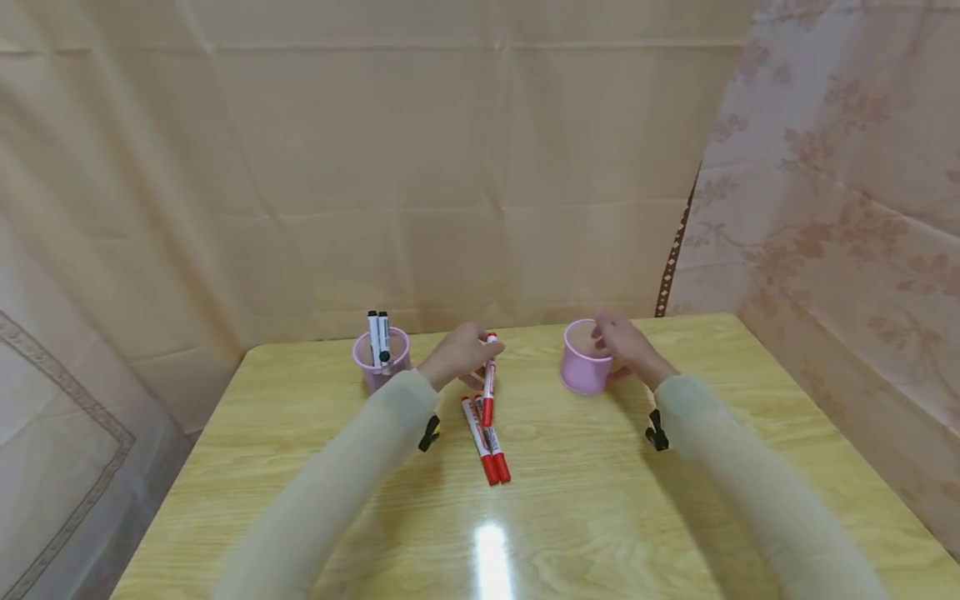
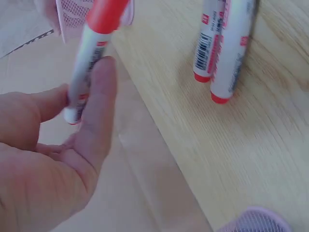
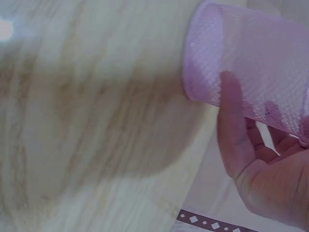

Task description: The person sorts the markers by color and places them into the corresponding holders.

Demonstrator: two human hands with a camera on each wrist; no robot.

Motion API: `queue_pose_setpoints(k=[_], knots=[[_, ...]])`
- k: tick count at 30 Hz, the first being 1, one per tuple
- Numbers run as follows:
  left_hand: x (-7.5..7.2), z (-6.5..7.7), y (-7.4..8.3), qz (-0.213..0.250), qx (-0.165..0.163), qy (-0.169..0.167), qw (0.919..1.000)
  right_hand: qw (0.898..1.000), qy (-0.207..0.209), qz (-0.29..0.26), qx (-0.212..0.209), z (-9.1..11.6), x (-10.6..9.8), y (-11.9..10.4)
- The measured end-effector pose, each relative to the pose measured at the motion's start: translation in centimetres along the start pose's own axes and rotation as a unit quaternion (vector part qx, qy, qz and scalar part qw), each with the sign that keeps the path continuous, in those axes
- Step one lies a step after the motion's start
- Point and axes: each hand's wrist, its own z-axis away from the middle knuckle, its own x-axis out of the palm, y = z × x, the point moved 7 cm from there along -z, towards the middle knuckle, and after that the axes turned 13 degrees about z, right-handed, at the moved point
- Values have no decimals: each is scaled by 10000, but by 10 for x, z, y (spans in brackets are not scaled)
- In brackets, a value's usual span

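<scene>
In the head view my left hand [image 1: 456, 354] pinches a red-capped marker [image 1: 489, 387] between thumb and fingers, its red cap downward above the table. The left wrist view shows this held marker [image 2: 89, 60] close up. Two more red markers [image 1: 478, 437] lie side by side on the table just below it. My right hand [image 1: 633, 348] holds a pink mesh pen cup [image 1: 582, 373] by its right side, with fingers at the rim. In the right wrist view the thumb lies along the wall of this upright cup [image 3: 251, 58]. No markers show inside it.
Another pink mesh cup [image 1: 372, 379] stands left of my left hand, with black-capped markers [image 1: 378, 337] upright in it. The wooden table [image 1: 585, 517] ends at a beige cloth [image 1: 450, 167] behind the cups. Patterned cloth hangs at the right.
</scene>
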Motion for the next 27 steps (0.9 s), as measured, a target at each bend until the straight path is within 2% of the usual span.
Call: queue_pose_setpoints(k=[3,6,12,18,22,27], knots=[[3,-7,3,457,195,-62,9987,9999,139,15,-20,1,0,2],[7,-13,7,830,236,-158,9961,9998,186,-3,-24,3,-2,0],[15,-16,18,1008,280,-269,9942,9995,291,-75,92,0,-2,-2],[29,-24,22,1314,385,-184,9904,9992,353,-90,139,-1,3,-5],[38,-30,25,1681,351,-105,9851,9992,343,-93,170,0,4,-6],[47,-34,28,2191,137,-205,9754,9993,345,-22,108,1,4,-8]])
